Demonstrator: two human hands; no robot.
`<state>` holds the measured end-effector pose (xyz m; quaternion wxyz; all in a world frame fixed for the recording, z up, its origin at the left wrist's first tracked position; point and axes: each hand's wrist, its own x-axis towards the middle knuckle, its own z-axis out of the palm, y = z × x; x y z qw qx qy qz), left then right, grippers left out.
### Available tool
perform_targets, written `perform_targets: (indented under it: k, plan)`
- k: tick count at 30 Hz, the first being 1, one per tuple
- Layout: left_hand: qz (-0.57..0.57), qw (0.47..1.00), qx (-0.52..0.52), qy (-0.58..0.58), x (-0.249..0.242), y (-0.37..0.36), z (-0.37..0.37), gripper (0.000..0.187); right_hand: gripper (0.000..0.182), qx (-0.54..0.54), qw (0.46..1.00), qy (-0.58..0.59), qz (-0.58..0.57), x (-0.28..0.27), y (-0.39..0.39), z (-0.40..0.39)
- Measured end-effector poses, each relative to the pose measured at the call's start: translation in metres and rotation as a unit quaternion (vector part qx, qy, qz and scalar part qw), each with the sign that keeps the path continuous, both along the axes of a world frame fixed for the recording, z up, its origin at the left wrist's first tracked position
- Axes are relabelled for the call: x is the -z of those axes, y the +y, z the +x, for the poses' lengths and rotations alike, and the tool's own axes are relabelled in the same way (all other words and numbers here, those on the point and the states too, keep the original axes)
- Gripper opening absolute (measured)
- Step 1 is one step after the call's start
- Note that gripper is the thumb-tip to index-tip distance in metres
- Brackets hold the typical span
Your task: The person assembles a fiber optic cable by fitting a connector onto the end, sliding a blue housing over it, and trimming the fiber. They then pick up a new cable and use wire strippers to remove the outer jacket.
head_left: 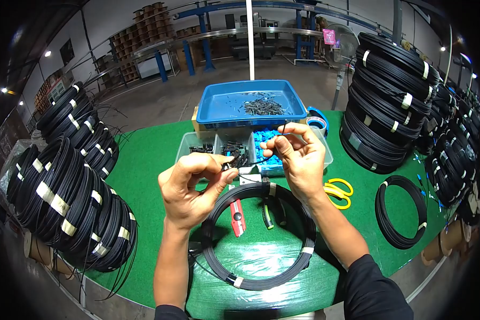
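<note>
Bench with cable held in both hands; clock face centred on large coil, 12 o'clock farthest from the wearer.

Large coil: one, black, banded with pale tape, flat on green mat. Inside it: red cutter at 10 o'clock; green-edged tool at 1 o'clock.

Left hand: at 10 o'clock, raised, thumb and fingertips pinching the cable; a small dark fitting may sit there too, though the fingers obscure it.

Cable: black, short span between the hands, above the mat towards 12 o'clock.

Right hand: at 1 o'clock, thumb and forefinger closed on the cable.

Coil heap: black, at 9 o'clock.

Small coil: near 3 o'clock.

Scissors: yellow-handled, at 2 o'clock.

Parts tray: clear, at 12 o'clock; black pieces in left and middle compartments, blue in right.

Tape roll: at 1 o'clock.

Coil stack: tall, between 1 and 2.

Blue bin: beyond parts tray, 12 o'clock; dark offcuts inside.
</note>
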<state>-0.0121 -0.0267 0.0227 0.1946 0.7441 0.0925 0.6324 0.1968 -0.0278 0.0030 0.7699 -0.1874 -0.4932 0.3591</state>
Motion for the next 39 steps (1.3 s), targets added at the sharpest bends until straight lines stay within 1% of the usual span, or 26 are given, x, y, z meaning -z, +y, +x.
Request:
perform_targets:
  k: [2,4,6,9,11,12,17,19,20,22,23,24,25,26,28,29,31,33,35,36,39]
  plan:
    - [0.011,1.000,-0.012,0.002,-0.001,0.000,-0.002,0.032,0.019,-0.021,0.999,-0.004,-0.029,-0.001,-0.002,0.004]
    - [0.033,0.998,-0.031,0.038,-0.004,-0.002,-0.004,0.033,0.018,-0.008,1.000,-0.022,-0.019,-0.001,-0.003,0.007]
    - [0.022,0.998,-0.033,0.039,-0.006,-0.003,-0.004,0.033,0.018,0.004,0.999,-0.040,-0.010,-0.002,-0.004,0.008]
    - [0.000,0.998,-0.031,0.045,-0.007,-0.002,-0.004,0.033,0.016,-0.019,0.999,-0.042,0.001,-0.004,-0.006,0.008]
    - [-0.010,0.998,-0.027,0.051,-0.008,-0.001,-0.006,0.033,0.016,-0.082,0.993,-0.057,-0.060,-0.008,-0.010,0.012]
    - [-0.017,0.998,-0.025,0.054,-0.007,0.001,-0.007,0.033,0.016,-0.127,0.989,-0.048,-0.053,-0.009,-0.012,0.014]
    - [-0.017,0.998,-0.022,0.061,-0.010,0.001,-0.007,0.037,0.013,-0.153,0.983,-0.087,-0.059,-0.013,-0.013,0.018]
    - [-0.043,0.998,-0.007,0.043,-0.010,0.001,-0.006,0.045,0.012,-0.162,0.980,-0.109,-0.049,-0.011,-0.013,0.021]
    - [-0.043,0.998,-0.007,0.043,-0.011,0.000,-0.007,0.045,0.012,-0.161,0.980,-0.109,-0.048,-0.012,-0.014,0.021]
    - [-0.055,0.997,-0.013,0.061,-0.012,-0.002,-0.008,0.055,0.011,-0.118,0.982,-0.138,-0.050,-0.017,-0.019,0.021]
    - [-0.056,0.996,-0.012,0.062,-0.013,-0.004,-0.008,0.055,0.011,-0.117,0.982,-0.137,-0.050,-0.018,-0.019,0.022]
    - [-0.065,0.996,-0.022,0.064,-0.014,-0.005,-0.008,0.057,0.011,-0.035,0.978,-0.205,-0.009,-0.020,-0.019,0.023]
    - [-0.074,0.995,-0.031,0.066,-0.015,-0.006,-0.008,0.059,0.011,0.048,0.961,-0.270,0.032,-0.022,-0.020,0.023]
    - [-0.074,0.995,-0.031,0.066,-0.015,-0.006,-0.009,0.059,0.011,0.048,0.961,-0.270,0.031,-0.026,-0.024,0.023]
    - [-0.071,0.993,-0.037,0.085,-0.014,-0.003,-0.010,0.059,0.012,0.149,0.919,-0.364,0.016,-0.035,-0.034,0.023]
    - [-0.072,0.993,-0.037,0.085,-0.014,-0.002,-0.011,0.059,0.012,0.148,0.919,-0.365,0.015,-0.038,-0.037,0.025]
    - [-0.099,0.990,-0.037,0.090,-0.012,0.002,-0.013,0.058,0.015,0.261,0.825,-0.492,0.093,-0.042,-0.041,0.031]
    - [-0.082,0.991,-0.029,0.098,-0.009,0.008,-0.016,0.057,0.018,0.253,0.822,-0.499,0.109,-0.043,-0.046,0.030]
    - [-0.078,0.990,-0.028,0.117,-0.008,0.009,-0.017,0.056,0.022,0.274,0.768,-0.566,0.118,-0.045,-0.053,0.027]
    - [-0.080,0.989,-0.028,0.117,-0.008,0.009,-0.017,0.056,0.026,0.256,0.770,-0.574,0.115,-0.043,-0.054,0.027]
    - [-0.072,0.988,-0.035,0.134,-0.009,0.009,-0.016,0.054,0.027,0.245,0.768,-0.577,0.130,-0.039,-0.056,0.024]
